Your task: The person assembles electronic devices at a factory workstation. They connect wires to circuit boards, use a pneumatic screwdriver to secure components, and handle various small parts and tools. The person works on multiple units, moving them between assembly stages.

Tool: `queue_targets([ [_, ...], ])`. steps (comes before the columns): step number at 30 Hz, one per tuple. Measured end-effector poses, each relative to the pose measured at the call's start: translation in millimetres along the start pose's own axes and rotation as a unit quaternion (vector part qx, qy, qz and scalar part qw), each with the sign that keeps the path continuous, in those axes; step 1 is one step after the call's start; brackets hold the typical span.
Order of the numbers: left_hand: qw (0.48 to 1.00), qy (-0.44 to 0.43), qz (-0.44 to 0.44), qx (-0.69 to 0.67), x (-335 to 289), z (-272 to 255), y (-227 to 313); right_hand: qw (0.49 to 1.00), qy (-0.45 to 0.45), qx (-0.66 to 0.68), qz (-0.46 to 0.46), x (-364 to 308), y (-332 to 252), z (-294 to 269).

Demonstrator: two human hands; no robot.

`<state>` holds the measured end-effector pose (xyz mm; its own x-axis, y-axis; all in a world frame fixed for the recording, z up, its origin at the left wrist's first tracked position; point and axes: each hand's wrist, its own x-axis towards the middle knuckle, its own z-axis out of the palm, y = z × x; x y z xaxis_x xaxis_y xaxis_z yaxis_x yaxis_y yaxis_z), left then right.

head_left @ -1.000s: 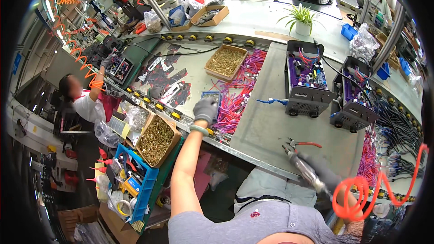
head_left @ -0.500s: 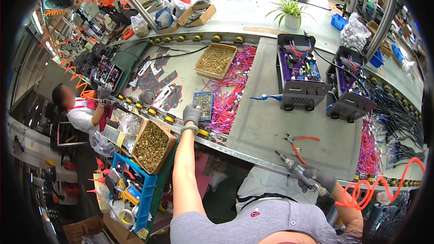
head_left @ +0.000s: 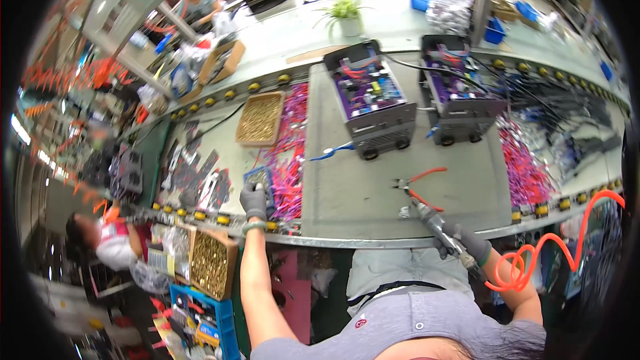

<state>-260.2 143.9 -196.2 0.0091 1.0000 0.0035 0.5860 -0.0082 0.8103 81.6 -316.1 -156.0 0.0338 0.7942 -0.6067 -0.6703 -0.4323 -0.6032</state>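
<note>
My left hand (head_left: 253,201), in a grey glove, is at the near edge of a small blue tray (head_left: 268,190) of small metal parts. Its fingers are drawn together; whatever they pinch is too small to make out. In my right hand (head_left: 471,243), also gloved, is a pneumatic screwdriver (head_left: 433,223), its bit pointing up and left over the grey mat (head_left: 347,210). Orange-handled pliers (head_left: 424,175) lie on the mat just beyond the bit. Farther back stand two open black-cased units, a left one (head_left: 380,130) and a right one (head_left: 467,110), with purple circuit boards.
A box of brass-coloured fasteners (head_left: 260,119) and pink-purple wires (head_left: 292,120) lie left of the mat. More wires (head_left: 523,160) are on its right. An orange coiled hose (head_left: 567,253) runs from the screwdriver. A carton of brass parts (head_left: 212,263) stands near left, beside a co-worker (head_left: 117,243).
The whole view has turned, so the bench appears shifted left. The screwdriver's bit is now closer to the pliers. My left hand remains at the blue tray.
</note>
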Motion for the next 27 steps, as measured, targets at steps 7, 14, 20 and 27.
queue_targets([
  [7, 0.894, -0.315, 0.316, 0.027, -151, 95, 122, 1.000, -0.010, -0.019, -0.011, -7, -10, 16],
  [14, 0.809, -0.366, 0.401, 0.226, -195, 132, 136, 0.999, -0.019, -0.029, -0.016, -1, 0, 12],
  [20, 0.886, -0.394, 0.243, 0.020, -178, 125, 109, 1.000, -0.004, -0.028, -0.014, -6, -11, 23],
  [27, 0.818, -0.478, -0.124, -0.293, -174, 91, 125, 0.988, -0.024, -0.148, -0.040, -21, -19, 55],
])
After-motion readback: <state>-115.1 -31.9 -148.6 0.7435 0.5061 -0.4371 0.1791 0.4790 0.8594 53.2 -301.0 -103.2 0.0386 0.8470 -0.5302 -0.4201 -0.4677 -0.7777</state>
